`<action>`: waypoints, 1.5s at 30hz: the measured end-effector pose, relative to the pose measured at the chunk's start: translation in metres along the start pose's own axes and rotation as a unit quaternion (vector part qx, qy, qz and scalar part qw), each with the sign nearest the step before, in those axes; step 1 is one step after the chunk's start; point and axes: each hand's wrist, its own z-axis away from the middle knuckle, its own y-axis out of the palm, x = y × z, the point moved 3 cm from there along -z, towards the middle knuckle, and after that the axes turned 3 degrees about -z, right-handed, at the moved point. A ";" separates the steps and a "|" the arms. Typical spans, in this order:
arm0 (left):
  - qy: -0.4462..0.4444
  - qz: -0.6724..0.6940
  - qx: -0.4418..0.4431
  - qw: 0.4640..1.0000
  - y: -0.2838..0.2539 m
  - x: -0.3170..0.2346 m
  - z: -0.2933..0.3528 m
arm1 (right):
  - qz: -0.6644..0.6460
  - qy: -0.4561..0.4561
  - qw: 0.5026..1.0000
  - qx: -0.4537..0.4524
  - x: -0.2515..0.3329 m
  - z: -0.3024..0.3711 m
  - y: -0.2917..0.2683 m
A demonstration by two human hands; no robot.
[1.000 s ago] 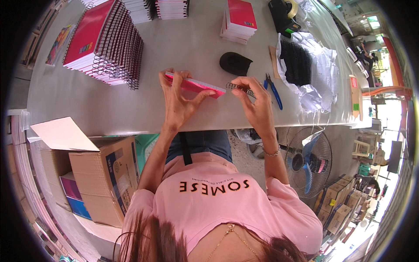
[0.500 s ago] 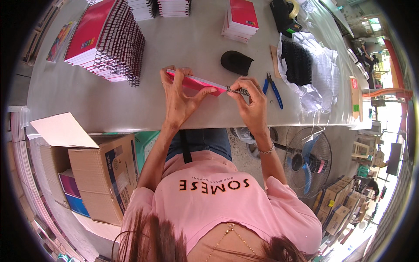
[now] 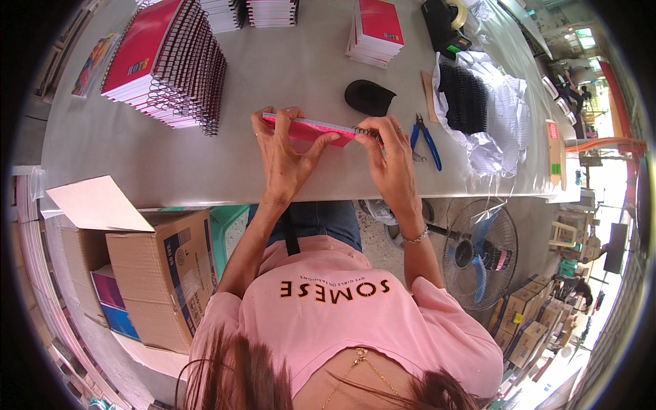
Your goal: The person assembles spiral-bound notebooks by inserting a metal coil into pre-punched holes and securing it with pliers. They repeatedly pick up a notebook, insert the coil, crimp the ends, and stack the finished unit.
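The grey table (image 3: 205,167) fills most of what I see, with an open cardboard box (image 3: 154,287) below its front edge on the left and a standing fan (image 3: 482,254) on the right. A tall pile of coil-bound notebooks (image 3: 145,44) stands at the left; across from it, crumpled white paper (image 3: 504,102) lies under a bundle of black coils (image 3: 465,96). A shorter red stack (image 3: 380,24) sits farther back.

Near the front, the left hand (image 3: 283,154) is clamped on a thin red notebook (image 3: 307,130), thumb against the cover, holding it above the table with its pale edge upward. The right hand (image 3: 391,160) pinches a dark coil (image 3: 364,131) at that edge's right end; I can't tell how many loops are through. Blue-handled pliers (image 3: 428,143) lie just beside the right hand.
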 end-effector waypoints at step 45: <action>-0.056 0.185 0.067 0.979 -0.005 0.037 -0.013 | -0.657 0.156 0.673 0.303 -0.078 -0.026 -0.010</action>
